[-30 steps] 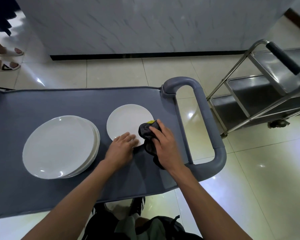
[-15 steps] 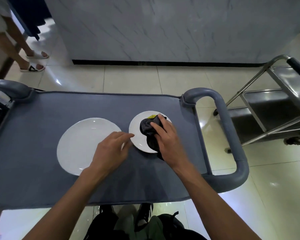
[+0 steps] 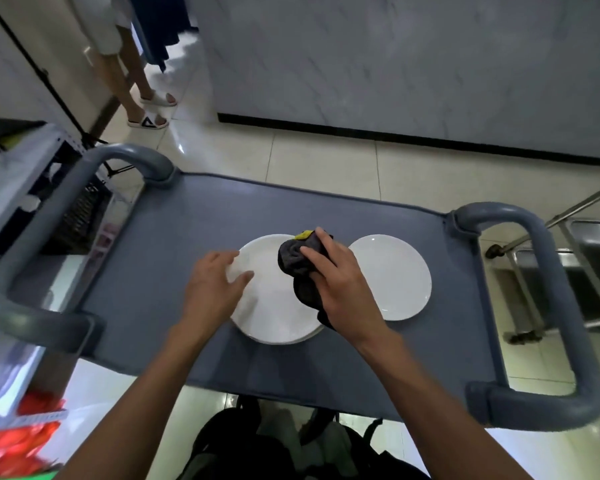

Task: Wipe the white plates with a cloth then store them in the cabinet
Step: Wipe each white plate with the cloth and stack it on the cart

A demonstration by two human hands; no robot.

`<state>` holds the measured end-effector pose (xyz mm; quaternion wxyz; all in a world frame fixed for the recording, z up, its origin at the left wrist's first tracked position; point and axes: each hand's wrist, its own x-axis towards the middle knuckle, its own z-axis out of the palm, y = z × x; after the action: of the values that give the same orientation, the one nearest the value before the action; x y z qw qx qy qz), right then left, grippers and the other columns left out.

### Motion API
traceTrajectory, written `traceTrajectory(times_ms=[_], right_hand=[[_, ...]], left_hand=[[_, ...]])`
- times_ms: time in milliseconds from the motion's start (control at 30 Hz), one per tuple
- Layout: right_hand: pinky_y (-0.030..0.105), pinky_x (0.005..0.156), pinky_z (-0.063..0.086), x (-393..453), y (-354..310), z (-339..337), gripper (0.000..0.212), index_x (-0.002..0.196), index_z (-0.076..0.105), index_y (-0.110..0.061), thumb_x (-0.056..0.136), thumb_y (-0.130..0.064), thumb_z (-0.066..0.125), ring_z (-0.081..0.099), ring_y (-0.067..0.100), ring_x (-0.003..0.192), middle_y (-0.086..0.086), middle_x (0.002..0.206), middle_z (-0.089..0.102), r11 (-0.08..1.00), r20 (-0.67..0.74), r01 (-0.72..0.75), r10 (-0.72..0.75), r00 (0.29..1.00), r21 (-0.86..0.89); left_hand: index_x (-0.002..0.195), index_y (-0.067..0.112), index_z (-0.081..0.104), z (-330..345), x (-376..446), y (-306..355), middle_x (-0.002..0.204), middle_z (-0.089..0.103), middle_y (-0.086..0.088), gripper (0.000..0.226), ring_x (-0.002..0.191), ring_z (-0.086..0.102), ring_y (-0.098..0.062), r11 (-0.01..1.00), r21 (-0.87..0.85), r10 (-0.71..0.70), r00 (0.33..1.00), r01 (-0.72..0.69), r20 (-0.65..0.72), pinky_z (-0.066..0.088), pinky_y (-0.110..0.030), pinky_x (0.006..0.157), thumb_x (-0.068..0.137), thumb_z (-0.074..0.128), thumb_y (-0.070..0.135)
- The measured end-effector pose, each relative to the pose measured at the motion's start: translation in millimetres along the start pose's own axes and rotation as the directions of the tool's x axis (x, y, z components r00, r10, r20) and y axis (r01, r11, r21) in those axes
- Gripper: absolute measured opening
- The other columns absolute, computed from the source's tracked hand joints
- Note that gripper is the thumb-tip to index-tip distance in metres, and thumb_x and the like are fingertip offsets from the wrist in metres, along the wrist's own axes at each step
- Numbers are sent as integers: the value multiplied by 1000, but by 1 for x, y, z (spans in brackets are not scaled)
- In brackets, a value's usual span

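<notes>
- Right hand (image 3: 340, 289) clutches a crumpled dark grey cloth (image 3: 297, 263) (yellow tag showing) on the stacked round white plates (image 3: 274, 306).
- Left hand (image 3: 212, 289), fingers relaxed, rests on the stack's left rim.
- A single white plate (image 3: 395, 277) lies just beside, on the grey cart top (image 3: 160, 271).

On a grey cart (image 3: 174, 271), the right hand (image 3: 340, 289) grips a dark cloth (image 3: 297, 261) and presses it onto a stack of white plates (image 3: 274, 306). The left hand (image 3: 212, 289) rests with spread fingers on the stack's left rim. A single plate (image 3: 395, 277) lies just right of the stack.
</notes>
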<state>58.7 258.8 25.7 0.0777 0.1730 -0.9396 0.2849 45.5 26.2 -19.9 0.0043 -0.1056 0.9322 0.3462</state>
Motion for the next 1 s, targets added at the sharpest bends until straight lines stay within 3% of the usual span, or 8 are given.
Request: traceTrajectory(times_ms=[167, 300, 400, 500, 667, 767, 867, 1000], right_hand=[[49, 109, 41, 22, -35, 21, 44, 137, 59, -6, 94, 5, 56, 43, 36, 136, 15, 157, 38, 999, 8, -9, 9, 1000, 52], [37, 115, 34, 40, -55, 36, 42, 138, 59, -12, 97, -3, 56, 41, 27, 136, 7, 158, 37, 983, -49, -86, 95, 994, 161], [26, 116, 29, 50, -64, 50, 41, 138, 58, -15, 98, -7, 56, 40, 21, 138, 4, 159, 36, 955, -104, -152, 184, 977, 254], [17, 117, 23, 51, -65, 62, 40, 137, 58, -15, 98, -7, 56, 37, 19, 142, 2, 160, 34, 934, -121, -213, 256, 959, 287], [26, 117, 23, 36, -52, 70, 37, 133, 61, -11, 96, -4, 58, 38, 28, 139, 9, 157, 38, 955, -94, -260, 275, 957, 145], [31, 119, 22, 29, -48, 71, 37, 132, 62, -9, 96, -6, 59, 38, 32, 140, 13, 155, 41, 962, -34, -272, 274, 961, 36], [45, 121, 23, 21, -43, 74, 43, 138, 58, -11, 95, -18, 61, 34, 34, 143, 12, 158, 37, 970, 96, -220, 230, 968, -106], [46, 124, 12, 6, -33, 70, 64, 153, 39, -24, 94, -37, 61, 10, 25, 154, 1, 167, 15, 979, 212, -159, 183, 960, -125]], left_hand=[[105, 21, 69, -6, 6, -16, 99, 64, 2, 34, 91, 61, -21, 991, -50, -123, 989, 128, 85, 45, -33, 75, 76, 83, 31], [83, 27, 60, -6, 11, -23, 80, 62, 10, 25, 77, 62, -16, 970, -131, -191, 975, 205, 113, 48, -32, 64, 74, 83, 29], [82, 24, 60, -7, 18, -25, 78, 62, 8, 24, 77, 62, -17, 968, -136, -188, 970, 210, 157, 45, -30, 60, 74, 83, 29], [87, 15, 64, -9, 25, -27, 81, 65, 0, 25, 75, 64, -25, 950, -179, -214, 950, 257, 227, 53, -37, 63, 76, 84, 26], [91, 10, 68, -8, 35, -29, 84, 69, -11, 19, 54, 57, -20, 912, -275, -216, 926, 304, 310, 42, -24, 40, 80, 81, 17], [92, 9, 69, -8, 38, -28, 85, 69, -14, 15, 54, 55, -21, 913, -291, -177, 922, 284, 346, 43, -26, 47, 82, 78, 15], [82, 16, 63, -10, 39, -27, 83, 68, -10, 15, 59, 57, -22, 914, -308, -148, 924, 263, 352, 46, -32, 57, 82, 78, 14], [88, 11, 60, -14, 39, -27, 88, 72, -11, 15, 66, 68, -23, 879, -372, -142, 910, 297, 390, 50, -30, 48, 86, 75, 10]])
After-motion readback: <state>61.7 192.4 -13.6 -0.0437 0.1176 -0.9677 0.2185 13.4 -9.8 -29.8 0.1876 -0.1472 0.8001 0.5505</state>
